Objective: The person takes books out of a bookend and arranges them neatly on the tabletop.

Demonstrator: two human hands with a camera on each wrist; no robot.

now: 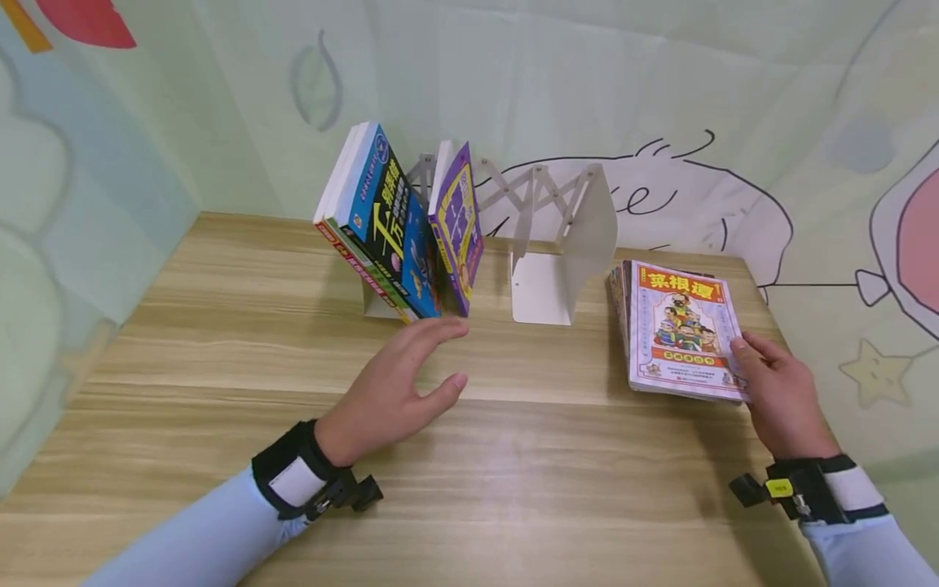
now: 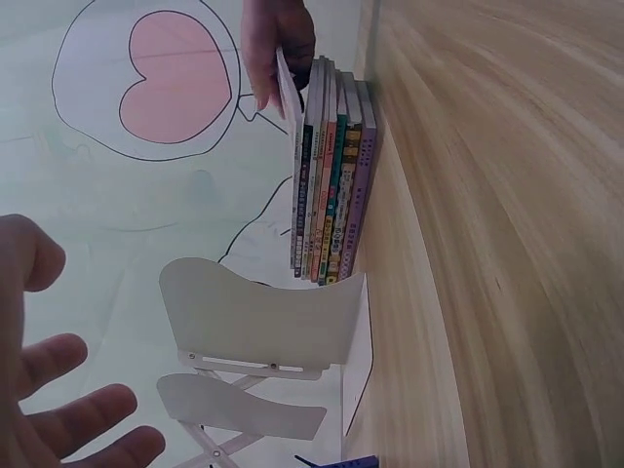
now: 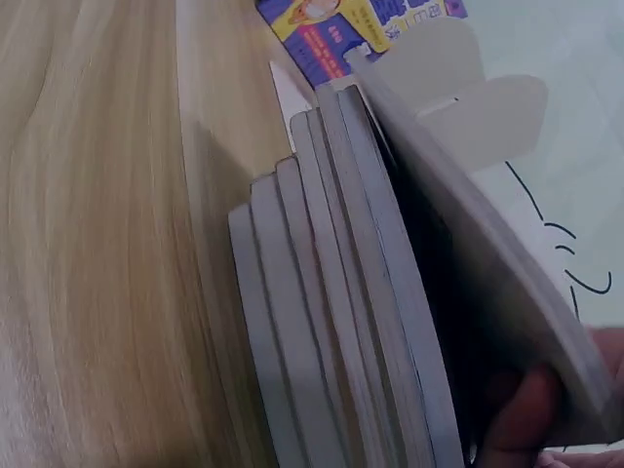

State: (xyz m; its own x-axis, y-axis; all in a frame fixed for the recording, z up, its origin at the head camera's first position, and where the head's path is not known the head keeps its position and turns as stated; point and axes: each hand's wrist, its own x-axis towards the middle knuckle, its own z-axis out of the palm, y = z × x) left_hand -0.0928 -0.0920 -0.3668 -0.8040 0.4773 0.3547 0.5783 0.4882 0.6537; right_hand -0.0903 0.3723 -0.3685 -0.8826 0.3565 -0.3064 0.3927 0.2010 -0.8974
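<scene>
On the right of the table lies a stack of books (image 2: 331, 185), with a white-bordered, red-covered book (image 1: 682, 330) on top. My right hand (image 1: 791, 403) pinches that top book by its lower right edge, thumb on the cover. In the right wrist view the near end of the top book (image 3: 507, 253) is lifted off the pile, with a dark gap under it. My left hand (image 1: 396, 391) is held over the table in front of the bookshelf, its fingers loosely bent and thumb spread, holding nothing.
An expandable white metal bookshelf (image 1: 543, 289) stands by the back wall. Several books, with a blue-and-black one (image 1: 396, 232) in front, lean in its left section, and a purple book (image 1: 460, 232) leans beside them. The printed curtain (image 1: 513, 73) closes off the back.
</scene>
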